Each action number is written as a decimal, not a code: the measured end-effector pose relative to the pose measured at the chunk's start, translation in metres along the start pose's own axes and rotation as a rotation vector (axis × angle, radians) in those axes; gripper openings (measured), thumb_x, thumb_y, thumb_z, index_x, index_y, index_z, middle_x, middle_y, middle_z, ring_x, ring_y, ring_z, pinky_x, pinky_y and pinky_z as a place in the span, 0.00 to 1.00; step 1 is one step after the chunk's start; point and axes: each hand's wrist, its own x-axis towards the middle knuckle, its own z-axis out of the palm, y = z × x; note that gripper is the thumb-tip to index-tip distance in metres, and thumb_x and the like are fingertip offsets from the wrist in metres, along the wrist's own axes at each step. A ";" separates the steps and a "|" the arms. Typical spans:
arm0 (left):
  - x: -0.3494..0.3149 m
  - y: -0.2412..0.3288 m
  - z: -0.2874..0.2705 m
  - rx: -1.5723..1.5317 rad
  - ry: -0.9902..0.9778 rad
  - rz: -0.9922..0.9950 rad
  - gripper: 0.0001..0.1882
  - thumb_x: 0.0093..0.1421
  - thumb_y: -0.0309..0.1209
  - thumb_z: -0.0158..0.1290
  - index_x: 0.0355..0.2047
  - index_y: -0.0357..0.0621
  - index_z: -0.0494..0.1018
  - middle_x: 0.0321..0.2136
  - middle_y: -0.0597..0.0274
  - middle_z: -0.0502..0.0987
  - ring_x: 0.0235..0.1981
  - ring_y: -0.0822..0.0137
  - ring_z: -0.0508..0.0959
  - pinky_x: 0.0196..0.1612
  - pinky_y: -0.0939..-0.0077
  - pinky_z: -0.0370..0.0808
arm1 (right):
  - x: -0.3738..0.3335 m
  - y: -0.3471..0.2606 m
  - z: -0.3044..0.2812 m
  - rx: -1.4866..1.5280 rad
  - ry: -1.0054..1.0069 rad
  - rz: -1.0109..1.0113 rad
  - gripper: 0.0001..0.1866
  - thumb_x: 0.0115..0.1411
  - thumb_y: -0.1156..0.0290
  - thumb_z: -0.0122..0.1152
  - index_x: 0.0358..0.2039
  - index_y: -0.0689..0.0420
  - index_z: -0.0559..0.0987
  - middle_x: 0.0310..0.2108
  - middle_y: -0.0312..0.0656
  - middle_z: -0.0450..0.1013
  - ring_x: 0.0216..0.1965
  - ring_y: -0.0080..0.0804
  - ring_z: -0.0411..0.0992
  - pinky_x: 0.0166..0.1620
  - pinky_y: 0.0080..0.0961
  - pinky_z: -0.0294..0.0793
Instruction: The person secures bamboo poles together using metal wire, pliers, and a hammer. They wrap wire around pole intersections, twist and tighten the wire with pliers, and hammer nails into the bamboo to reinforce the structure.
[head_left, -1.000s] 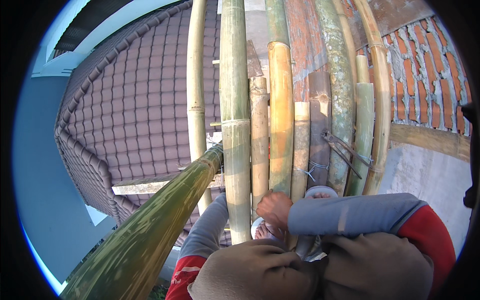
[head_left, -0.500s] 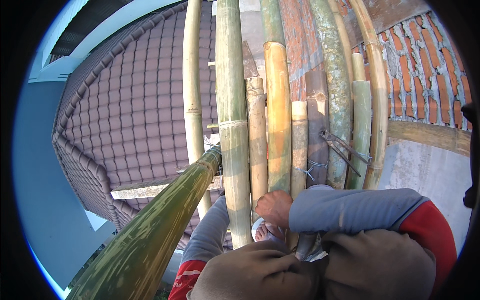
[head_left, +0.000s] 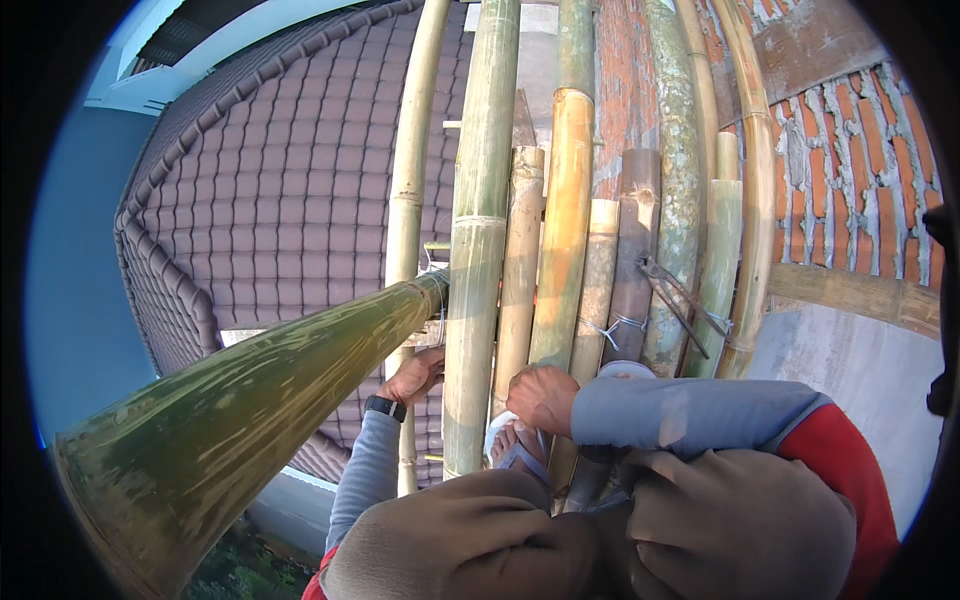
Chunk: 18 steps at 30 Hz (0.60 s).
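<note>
My left hand (head_left: 415, 377), a dark watch on its wrist, is beside the left edge of a thick pale-green bamboo pole (head_left: 476, 250). Its fingers look curled together, their tips partly hidden against the pole. Just above it, a thick dark-green bamboo pole (head_left: 290, 390) slants out to the lower left, its upper end bound with wire (head_left: 435, 275). My right hand (head_left: 543, 397) is closed in a fist over the thinner poles, close to my sandalled foot (head_left: 519, 447). What either hand grips, if anything, is hidden.
Pincers (head_left: 677, 300) rest on the poles at right, near wire ties (head_left: 628, 322). A tiled roof (head_left: 300, 200) lies below on the left. Brickwork (head_left: 850, 170) and a grey slab (head_left: 830, 370) are at right. Gaps show between several bamboo poles.
My left hand has come into sight beside the thick pale-green pole. My right hand stays closed near my foot. The view has shifted, showing more of the slanting pole's near end.
</note>
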 end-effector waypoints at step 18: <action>-0.043 0.078 0.170 1.510 0.294 0.353 0.38 0.61 0.37 0.49 0.70 0.34 0.56 0.27 0.37 0.81 0.31 0.39 0.82 0.40 0.47 0.78 | -0.010 0.011 -0.002 -0.082 0.053 0.031 0.07 0.56 0.71 0.61 0.30 0.54 0.87 0.31 0.42 0.83 0.35 0.38 0.84 0.34 0.34 0.82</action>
